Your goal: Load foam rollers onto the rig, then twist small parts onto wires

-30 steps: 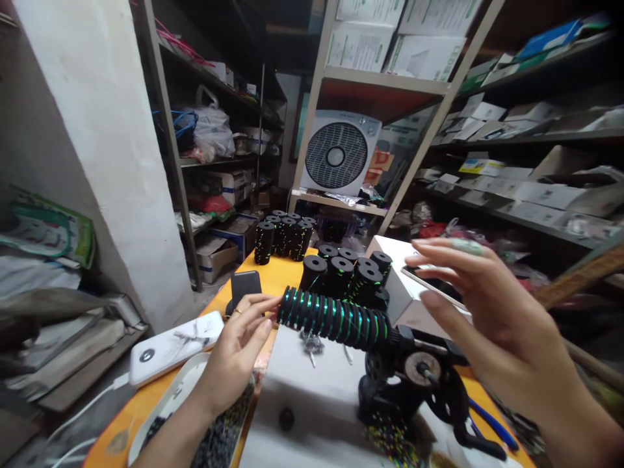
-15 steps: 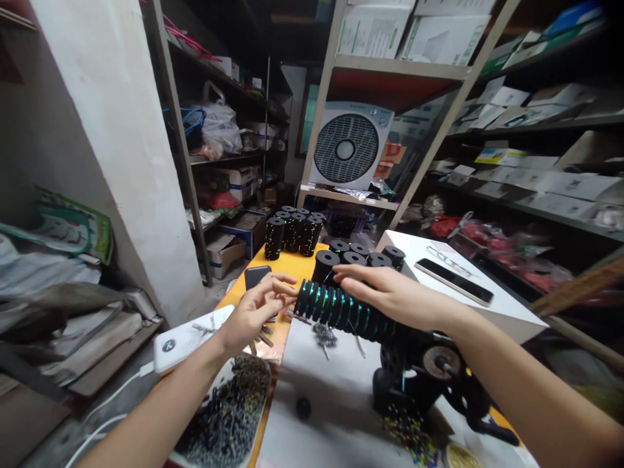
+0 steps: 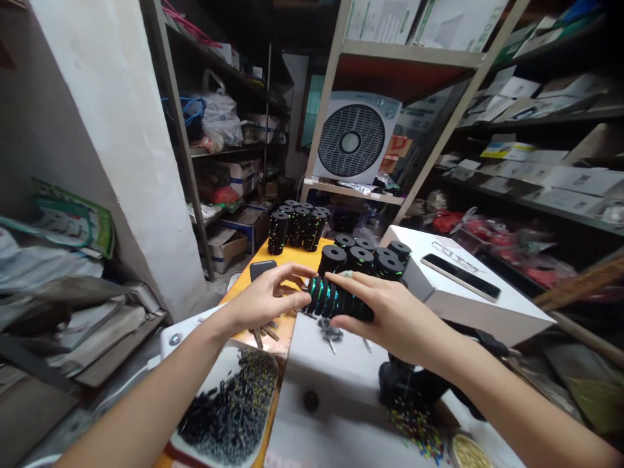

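- Since everything sits on it, biggest first: yellow desk [image 3: 292,261], partly covered by a white sheet [image 3: 336,432].
- White box [image 3: 436,300] on the right side, black phone [image 3: 461,276] lying on top.
- White tray [image 3: 184,447] full of small dark bits, underneath the left forearm.
- Black crank device [image 3: 407,385], mostly hidden by the right arm.
- Right hand [image 3: 377,302] has the grip that counts: fingers bent over the top, thumb along the near underside, closed around the roll's right part.
- Left hand [image 3: 280,296] is half curled, visible gap between thumb and fingers, tips right at the roll's left end. Can't tell if that grip is pinching anything.
- Black ribbed roll [image 3: 325,298] with shiny green line lies roughly level between both hands: inside the right grip, just off the left fingertips or touching them.
- Standing black rolls [image 3: 361,257] just behind it.
- Dark round piece [image 3: 311,401] on the sheet.
- Tiny coloured bits [image 3: 422,429] by the crank device.
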`<state>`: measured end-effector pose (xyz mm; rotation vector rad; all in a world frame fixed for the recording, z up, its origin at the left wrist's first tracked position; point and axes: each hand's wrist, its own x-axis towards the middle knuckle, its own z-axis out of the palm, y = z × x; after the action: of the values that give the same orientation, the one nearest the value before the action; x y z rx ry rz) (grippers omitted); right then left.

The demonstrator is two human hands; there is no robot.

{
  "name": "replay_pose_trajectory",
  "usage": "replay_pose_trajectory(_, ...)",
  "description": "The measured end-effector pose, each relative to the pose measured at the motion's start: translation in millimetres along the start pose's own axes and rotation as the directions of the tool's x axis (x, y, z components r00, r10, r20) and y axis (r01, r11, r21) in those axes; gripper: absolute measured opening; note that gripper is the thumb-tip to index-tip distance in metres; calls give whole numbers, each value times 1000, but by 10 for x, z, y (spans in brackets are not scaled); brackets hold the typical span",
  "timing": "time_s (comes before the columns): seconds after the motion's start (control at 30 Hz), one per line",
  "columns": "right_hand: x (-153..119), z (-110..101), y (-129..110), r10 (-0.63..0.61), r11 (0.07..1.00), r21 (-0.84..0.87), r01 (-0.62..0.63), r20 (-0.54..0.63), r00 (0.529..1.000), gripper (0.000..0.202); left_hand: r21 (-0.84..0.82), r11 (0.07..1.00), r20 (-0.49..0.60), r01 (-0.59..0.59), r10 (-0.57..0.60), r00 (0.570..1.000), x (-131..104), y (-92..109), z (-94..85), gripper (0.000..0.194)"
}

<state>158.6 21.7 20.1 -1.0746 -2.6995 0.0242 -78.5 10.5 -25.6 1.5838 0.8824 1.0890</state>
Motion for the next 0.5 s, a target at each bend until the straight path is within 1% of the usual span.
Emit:
replay_pose_trajectory(0.1,-1,28,1,-20,1000,-24,20,-5,1000,63,96,995,2,-7,6,1000,49,52,42,39)
replay_pose_trajectory(0.17,-14,31,4,-25,999,-32,25,-17,1000,69,180,984,-8,-12,13,1000,101,78,79,42)
replay_pose_trajectory(0.27,-45,-19,26,-8,999,-35,6,-44,999,86,271,962,-4,-23,25,1000,166,82,118,39)
replay_pose_trajectory(0.33,-62,-83,53,6,999,-32,-8,-65,998,89,294,956,5,-20,20,1000,187,61,125,40)
replay_pose_trajectory(0.37,-68,-114,68,2,1000,-29,-4,-68,998,84,298,954,6,-16,15,1000,191,48,125,42)
replay_pose_trajectory(0.43,-74,-151,94,-31,999,-25,30,-57,998,66,298,954,3,-7,7,1000,193,21,119,47)
replay_pose_trajectory(0.5,-79,-140,104,-83,996,-32,82,-56,995,52,291,957,3,5,-7,1000,193,4,112,51)
